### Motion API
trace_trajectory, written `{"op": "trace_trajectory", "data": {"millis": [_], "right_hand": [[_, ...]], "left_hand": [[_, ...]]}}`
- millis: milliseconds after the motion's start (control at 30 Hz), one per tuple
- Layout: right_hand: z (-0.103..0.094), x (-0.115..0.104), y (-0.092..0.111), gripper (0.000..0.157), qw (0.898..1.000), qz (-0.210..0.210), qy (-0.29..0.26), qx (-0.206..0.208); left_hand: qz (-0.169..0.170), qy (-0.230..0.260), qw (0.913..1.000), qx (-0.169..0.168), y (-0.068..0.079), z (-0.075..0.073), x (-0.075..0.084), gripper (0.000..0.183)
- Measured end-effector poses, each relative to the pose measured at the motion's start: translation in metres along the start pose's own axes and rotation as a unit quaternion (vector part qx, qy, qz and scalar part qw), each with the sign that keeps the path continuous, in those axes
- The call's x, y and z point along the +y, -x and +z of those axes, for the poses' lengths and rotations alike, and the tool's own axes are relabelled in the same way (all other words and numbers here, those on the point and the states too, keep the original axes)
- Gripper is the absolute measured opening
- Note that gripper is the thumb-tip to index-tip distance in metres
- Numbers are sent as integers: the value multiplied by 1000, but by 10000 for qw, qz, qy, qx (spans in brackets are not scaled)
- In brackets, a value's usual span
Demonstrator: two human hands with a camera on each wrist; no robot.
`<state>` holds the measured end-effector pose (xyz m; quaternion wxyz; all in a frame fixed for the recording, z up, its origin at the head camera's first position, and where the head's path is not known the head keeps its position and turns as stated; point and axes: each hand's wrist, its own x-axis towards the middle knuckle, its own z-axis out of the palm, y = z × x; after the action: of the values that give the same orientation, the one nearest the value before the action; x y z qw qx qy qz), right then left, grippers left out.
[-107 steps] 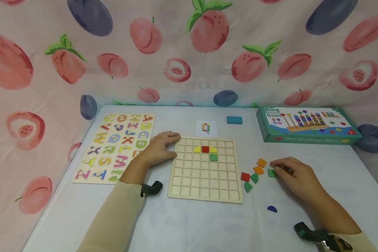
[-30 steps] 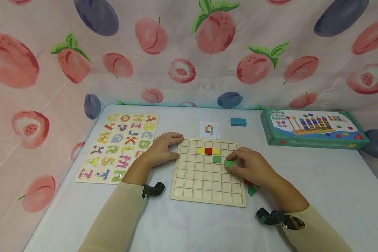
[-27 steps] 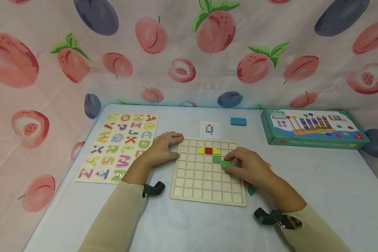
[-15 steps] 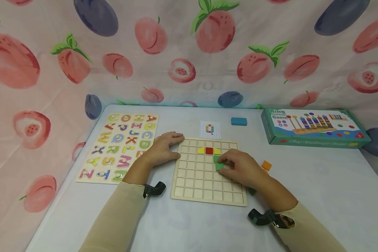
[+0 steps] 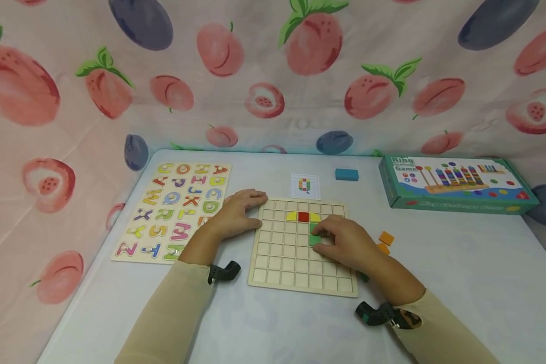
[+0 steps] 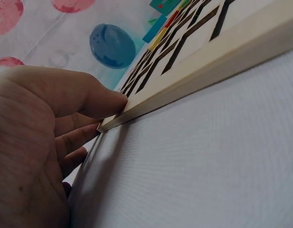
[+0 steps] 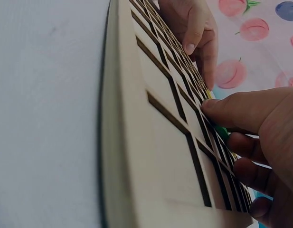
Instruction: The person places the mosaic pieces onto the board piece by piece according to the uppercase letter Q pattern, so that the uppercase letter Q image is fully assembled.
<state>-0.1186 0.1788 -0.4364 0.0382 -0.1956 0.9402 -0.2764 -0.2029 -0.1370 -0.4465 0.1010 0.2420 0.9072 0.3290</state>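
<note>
A wooden grid board point(image 5: 282, 263) lies flat on the white table. Its upper cells hold a red square tile point(image 5: 303, 217) between two yellow pieces point(image 5: 291, 216), with a green square tile point(image 5: 313, 229) below the right one. My right hand point(image 5: 346, 240) pinches another green square tile point(image 5: 315, 240) over the cell just under that one; in the right wrist view the fingers hide most of it. My left hand point(image 5: 234, 217) rests at the board's upper left, fingers extended. In the left wrist view its thumb point(image 6: 101, 100) touches the board's edge.
Orange tiles point(image 5: 386, 238) lie right of the board, with a dark green piece partly behind my right wrist. Beyond the board are a small pattern card point(image 5: 296, 193) and a blue block point(image 5: 347, 174). An alphabet puzzle point(image 5: 138, 257) lies left, a green game box point(image 5: 464, 205) back right.
My right hand has picked a green square tile from the loose pieces at right and carried it left onto the board, below the other green tile. My left hand has stayed in place.
</note>
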Motion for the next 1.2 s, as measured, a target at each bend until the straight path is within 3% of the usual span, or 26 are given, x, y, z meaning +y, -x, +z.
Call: {"op": "trace_trajectory", "data": {"millis": [733, 1200], "right_hand": [[0, -2, 1, 23, 9995, 243, -182, -5], [-15, 13, 18, 23, 9968, 216, -683, 341]], "left_hand": [[0, -19, 10000, 0, 0, 0, -1, 72], [-2, -118, 9999, -1, 0, 0, 0, 73]]}}
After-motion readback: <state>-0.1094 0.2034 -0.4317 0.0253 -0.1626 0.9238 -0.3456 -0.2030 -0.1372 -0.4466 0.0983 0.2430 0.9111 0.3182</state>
